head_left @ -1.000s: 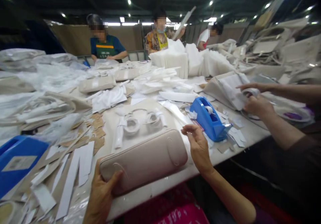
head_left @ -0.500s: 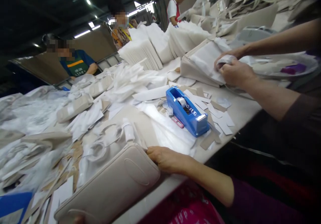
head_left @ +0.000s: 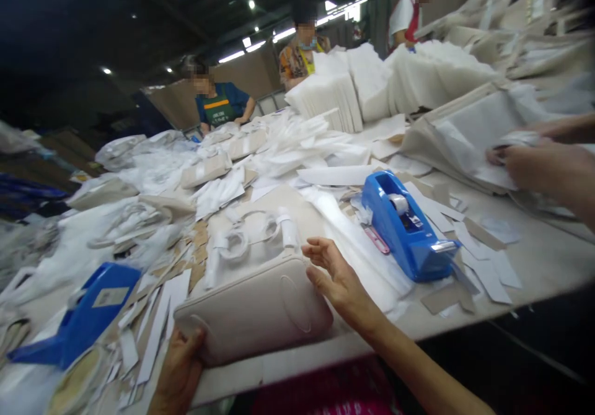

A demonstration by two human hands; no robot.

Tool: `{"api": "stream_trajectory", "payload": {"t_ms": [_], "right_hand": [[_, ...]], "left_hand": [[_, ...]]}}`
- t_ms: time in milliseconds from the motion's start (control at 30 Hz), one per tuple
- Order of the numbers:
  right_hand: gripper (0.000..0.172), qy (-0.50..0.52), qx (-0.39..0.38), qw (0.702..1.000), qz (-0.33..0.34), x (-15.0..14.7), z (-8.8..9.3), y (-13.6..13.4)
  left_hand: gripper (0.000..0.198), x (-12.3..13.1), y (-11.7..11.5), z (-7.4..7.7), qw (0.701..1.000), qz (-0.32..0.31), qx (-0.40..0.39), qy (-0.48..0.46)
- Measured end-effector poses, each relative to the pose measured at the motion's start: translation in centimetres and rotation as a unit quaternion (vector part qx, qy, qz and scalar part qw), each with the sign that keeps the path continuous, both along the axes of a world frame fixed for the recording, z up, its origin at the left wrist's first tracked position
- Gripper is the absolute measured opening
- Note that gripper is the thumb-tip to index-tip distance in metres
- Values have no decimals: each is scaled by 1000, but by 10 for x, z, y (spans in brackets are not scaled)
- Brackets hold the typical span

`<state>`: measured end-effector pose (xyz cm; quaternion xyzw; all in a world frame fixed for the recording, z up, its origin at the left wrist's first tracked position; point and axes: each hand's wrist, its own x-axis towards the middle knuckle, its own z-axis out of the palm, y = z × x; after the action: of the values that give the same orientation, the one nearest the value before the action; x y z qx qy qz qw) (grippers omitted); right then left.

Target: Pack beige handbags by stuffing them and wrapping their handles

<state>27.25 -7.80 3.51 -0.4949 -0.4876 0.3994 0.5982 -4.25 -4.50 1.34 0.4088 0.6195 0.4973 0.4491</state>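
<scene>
A beige handbag (head_left: 253,316) lies at the table's front edge, its long flat side facing me. My left hand (head_left: 181,356) grips its lower left corner, thumb on the near face and the other fingers partly hidden. By the bag's upper right end, my right hand (head_left: 337,279) is open, fingers apart and holding nothing. Behind the bag lie its handles, wrapped in white (head_left: 235,244). A blue tape dispenser (head_left: 409,229) stands to the right of my right hand, with a pink box cutter (head_left: 376,240) alongside.
Another blue tape dispenser (head_left: 88,316) is at the left among card strips (head_left: 162,328). Stacks of white foam sheets (head_left: 325,99) rise at the back. A co-worker's hands (head_left: 534,155) work on another bag (head_left: 465,136) at the right. Several people stand across the table.
My right hand has come off the bag's end and opened. My left hand now shows more fully at the bag's corner. The view has swung left, so things sit farther right.
</scene>
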Motion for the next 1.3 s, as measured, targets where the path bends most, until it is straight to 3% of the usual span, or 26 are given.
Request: {"api": "stream_trajectory", "payload": {"t_ms": [67,200,300,533,800,900,1000,1100,1200,1300], "right_hand": [[57,-15,-31,999,31,-13,1,4],[58,-95,-73,992,-28,-31,0,9],[63,-129,-113,984,-49,-33,0,10],[67,-106,-152,981,-61,-36,-2,10],[65,-129,-174,974,-73,-44,-10,22],[59,-167,-164,968,-90,-43,-19,26],[50,-200,-157,963,-94,-43,-26,32],[44,-216,-154,961,-79,-42,-30,34],[39,-261,-118,955,-72,-44,-33,33],[34,-400,-52,905,-132,-49,-35,29]], "left_hand": [[69,4,-5,6,999,-27,1,-38],[66,8,-11,22,994,-80,70,25],[59,4,-11,27,990,-116,77,35],[50,4,4,20,991,-92,97,-13],[47,9,29,6,992,-107,45,-53],[39,9,34,0,992,-121,38,7],[33,11,38,-5,982,-114,69,138],[24,15,39,-6,948,-112,135,267],[22,18,39,-7,917,-135,145,347],[24,18,39,-7,900,-154,137,383]]}}
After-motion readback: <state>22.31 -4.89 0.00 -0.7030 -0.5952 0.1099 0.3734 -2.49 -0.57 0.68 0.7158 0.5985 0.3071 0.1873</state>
